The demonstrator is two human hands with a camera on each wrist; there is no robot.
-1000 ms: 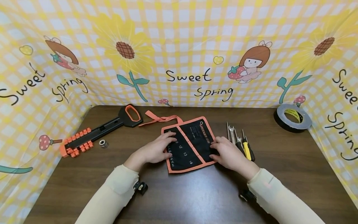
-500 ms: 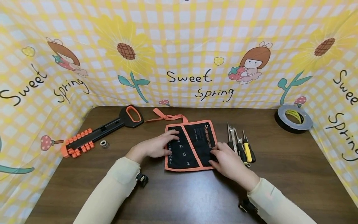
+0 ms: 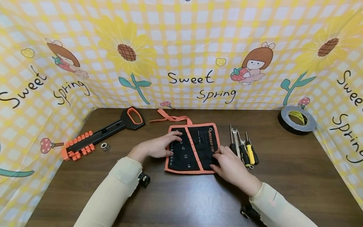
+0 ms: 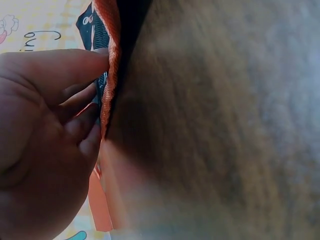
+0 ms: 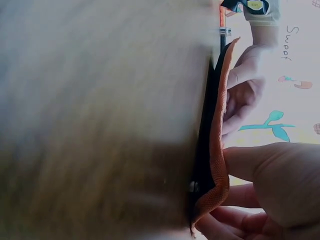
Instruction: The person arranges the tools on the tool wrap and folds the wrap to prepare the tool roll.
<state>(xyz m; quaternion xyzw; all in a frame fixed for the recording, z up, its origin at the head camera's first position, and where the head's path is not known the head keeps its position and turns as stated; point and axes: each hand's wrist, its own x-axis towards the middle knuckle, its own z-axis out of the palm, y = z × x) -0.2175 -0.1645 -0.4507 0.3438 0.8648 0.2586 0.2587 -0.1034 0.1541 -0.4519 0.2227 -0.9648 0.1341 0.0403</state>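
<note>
A black tool pouch (image 3: pixel 185 159) with orange edging and printed numbers lies opened out between both hands, its orange tie strap (image 3: pixel 175 118) trailing at the back left. My left hand (image 3: pixel 154 146) rests on its left side, fingers stretched over the black cloth; in the left wrist view the thumb touches the orange edging (image 4: pixel 111 75). On the opposite side my right hand (image 3: pixel 233 165) pinches the pouch near its front right corner. Seen from the right wrist, that thumb presses the edging (image 5: pixel 218 165) while the fingers bend at the corner. The front edge stands slightly raised.
Right of the pouch lie wrenches (image 3: pixel 236 135) and screwdrivers, one with a yellow handle (image 3: pixel 250 154). A tape roll (image 3: pixel 296 119) sits at the back right. To the left are a black-and-orange socket rack (image 3: pixel 96 135) and a loose socket (image 3: pixel 105 146). Patterned cloth (image 3: pixel 187 47) walls the table.
The pouch has turned a little clockwise, and its strap has shifted right. Both hands stay at its sides. The right hand has moved slightly toward the front, uncovering more of the tools.
</note>
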